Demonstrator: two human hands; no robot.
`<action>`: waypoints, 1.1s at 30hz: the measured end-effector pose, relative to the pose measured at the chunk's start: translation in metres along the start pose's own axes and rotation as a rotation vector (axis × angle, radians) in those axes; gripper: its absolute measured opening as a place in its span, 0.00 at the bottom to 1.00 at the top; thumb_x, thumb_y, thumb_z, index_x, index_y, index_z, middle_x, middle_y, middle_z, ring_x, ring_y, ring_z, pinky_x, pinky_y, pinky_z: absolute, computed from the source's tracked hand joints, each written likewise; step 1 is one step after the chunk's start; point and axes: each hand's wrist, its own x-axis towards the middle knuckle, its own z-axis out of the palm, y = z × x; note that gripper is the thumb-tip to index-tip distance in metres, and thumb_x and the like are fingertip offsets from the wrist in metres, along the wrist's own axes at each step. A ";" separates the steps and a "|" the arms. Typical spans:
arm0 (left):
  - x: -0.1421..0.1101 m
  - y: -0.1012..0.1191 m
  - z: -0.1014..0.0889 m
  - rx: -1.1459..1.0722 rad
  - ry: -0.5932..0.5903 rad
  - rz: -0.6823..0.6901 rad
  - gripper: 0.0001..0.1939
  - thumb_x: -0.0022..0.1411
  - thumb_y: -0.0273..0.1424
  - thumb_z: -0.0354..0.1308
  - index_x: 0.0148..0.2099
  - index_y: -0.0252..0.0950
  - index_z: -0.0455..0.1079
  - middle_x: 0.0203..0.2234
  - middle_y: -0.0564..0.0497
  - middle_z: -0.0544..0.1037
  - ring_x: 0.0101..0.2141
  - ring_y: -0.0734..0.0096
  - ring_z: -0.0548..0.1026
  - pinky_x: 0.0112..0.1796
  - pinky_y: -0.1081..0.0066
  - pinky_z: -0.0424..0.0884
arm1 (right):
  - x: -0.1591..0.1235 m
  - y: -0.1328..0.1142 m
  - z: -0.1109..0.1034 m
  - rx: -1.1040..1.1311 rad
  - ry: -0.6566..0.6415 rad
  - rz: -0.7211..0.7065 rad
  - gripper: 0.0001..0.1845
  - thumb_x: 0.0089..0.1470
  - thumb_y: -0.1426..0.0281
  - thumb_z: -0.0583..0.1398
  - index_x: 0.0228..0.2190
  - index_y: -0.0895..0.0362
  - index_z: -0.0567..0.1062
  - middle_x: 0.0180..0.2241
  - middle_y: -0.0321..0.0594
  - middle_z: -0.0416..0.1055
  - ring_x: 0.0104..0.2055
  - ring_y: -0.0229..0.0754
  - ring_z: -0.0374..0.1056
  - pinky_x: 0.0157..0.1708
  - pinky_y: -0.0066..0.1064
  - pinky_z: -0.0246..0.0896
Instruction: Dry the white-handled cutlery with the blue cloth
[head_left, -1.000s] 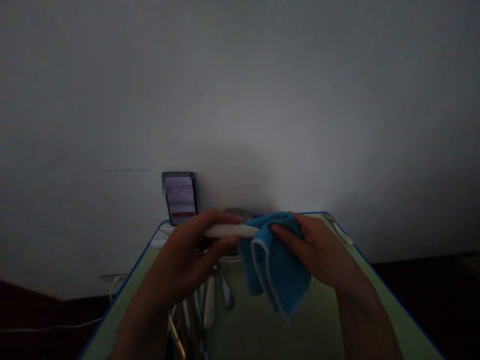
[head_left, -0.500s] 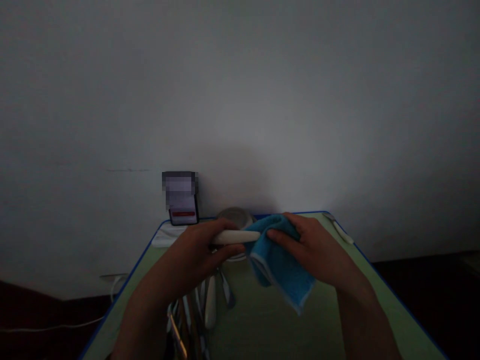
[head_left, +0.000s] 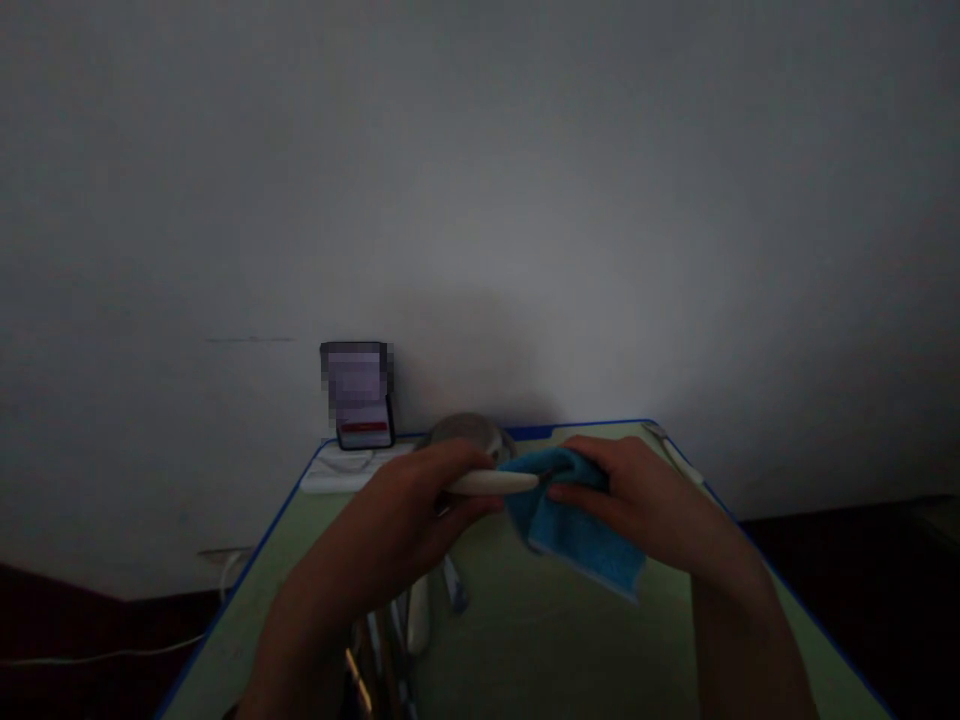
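Within the left hand (head_left: 416,502), a white handle (head_left: 501,483) points rightward.

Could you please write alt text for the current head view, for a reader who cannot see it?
A left hand holds a pale handle while the right hand grips a blue cloth at the handle's end. Below, utensils lie on a green table; a phone stands near its back edge.
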 end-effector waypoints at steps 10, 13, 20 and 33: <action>-0.004 0.011 -0.004 -0.005 -0.087 -0.030 0.14 0.66 0.39 0.44 0.37 0.37 0.67 0.24 0.55 0.71 0.25 0.74 0.69 0.26 0.75 0.62 | 0.002 -0.010 0.000 0.214 0.266 0.133 0.13 0.51 0.58 0.59 0.26 0.55 0.73 0.20 0.30 0.68 0.23 0.33 0.61 0.22 0.25 0.54; -0.010 0.012 -0.007 -0.041 -0.152 -0.024 0.15 0.66 0.38 0.44 0.40 0.37 0.69 0.25 0.55 0.73 0.26 0.75 0.71 0.27 0.75 0.64 | 0.004 -0.015 0.002 0.246 0.354 0.152 0.12 0.49 0.58 0.60 0.29 0.55 0.74 0.21 0.30 0.69 0.23 0.33 0.62 0.21 0.24 0.54; -0.029 0.001 -0.021 0.013 -0.066 -0.031 0.11 0.64 0.35 0.49 0.45 0.41 0.69 0.31 0.54 0.77 0.29 0.73 0.74 0.29 0.76 0.67 | -0.001 -0.018 -0.002 0.258 0.033 0.039 0.07 0.52 0.65 0.59 0.29 0.55 0.75 0.23 0.30 0.71 0.24 0.33 0.64 0.23 0.24 0.55; -0.029 0.021 -0.035 0.127 0.490 -0.108 0.15 0.54 0.42 0.60 0.40 0.38 0.68 0.23 0.57 0.75 0.19 0.77 0.71 0.21 0.79 0.68 | -0.013 -0.031 -0.011 0.211 0.337 0.087 0.09 0.52 0.62 0.59 0.31 0.53 0.75 0.23 0.30 0.73 0.23 0.34 0.66 0.21 0.23 0.57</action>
